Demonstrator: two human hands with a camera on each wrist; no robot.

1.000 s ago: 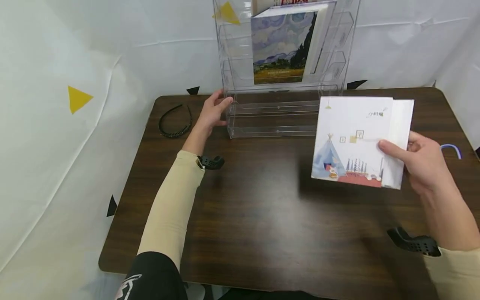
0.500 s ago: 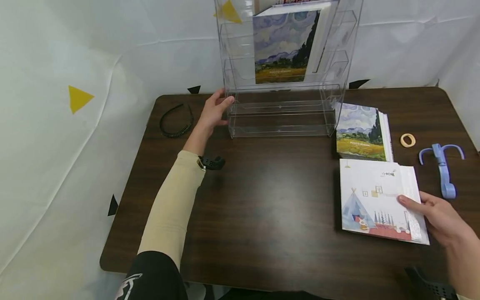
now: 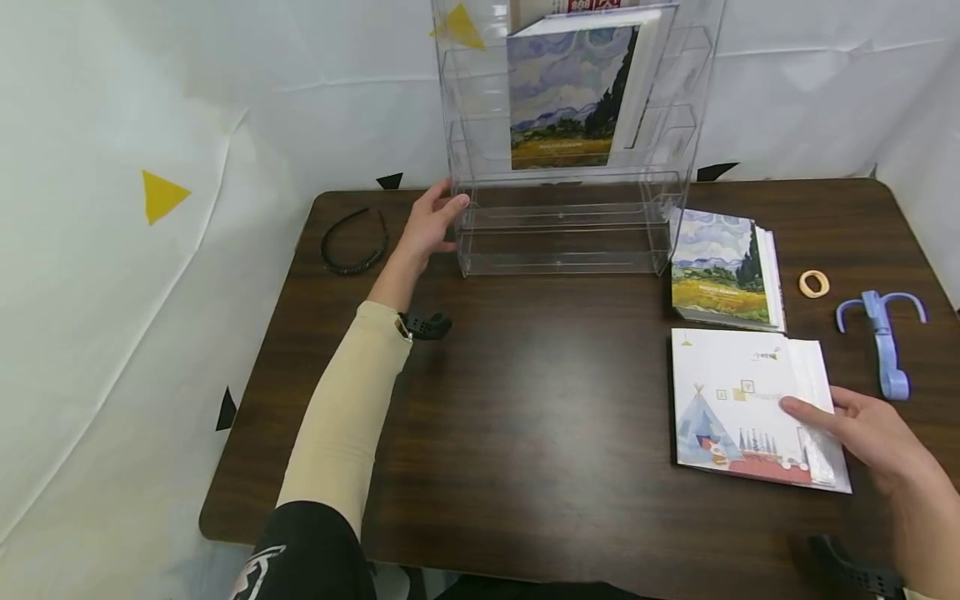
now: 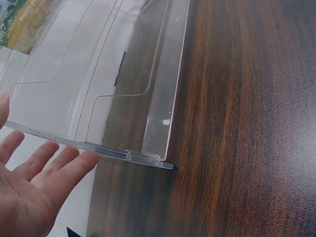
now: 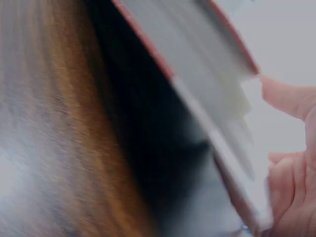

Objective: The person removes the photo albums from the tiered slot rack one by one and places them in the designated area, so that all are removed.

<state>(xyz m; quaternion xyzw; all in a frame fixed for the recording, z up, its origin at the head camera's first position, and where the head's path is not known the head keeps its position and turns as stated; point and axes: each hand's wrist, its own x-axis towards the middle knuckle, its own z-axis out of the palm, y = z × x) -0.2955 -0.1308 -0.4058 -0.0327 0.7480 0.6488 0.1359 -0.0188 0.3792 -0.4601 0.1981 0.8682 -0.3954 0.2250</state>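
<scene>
Pinching the white book [image 3: 738, 404] by its right edge, thumb on the cover, at the right side of the table [image 3: 525, 417], my right hand [image 3: 873, 437] sits nearer than my left hand [image 3: 431, 221], fingers extended, touching the clear rack [image 3: 558, 218].

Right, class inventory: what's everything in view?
Book: one, white, front right
Rack: one, transparent, back of table
Landscape albums: two, multicoloured, in and beside rack
Partial item: one, red, behind rack's album
Headband: one, black, left of rack
Ring: one, tan, right
Hook: one, blue, far right
Table: one, brown, beneath
Triangles: several, yellow and black, on white walls
Left hand: one, bare, at rack
Right hand: one, bare, holding book
Straps: two, black, wrists
Sleeves: two, cream, forearms
</scene>
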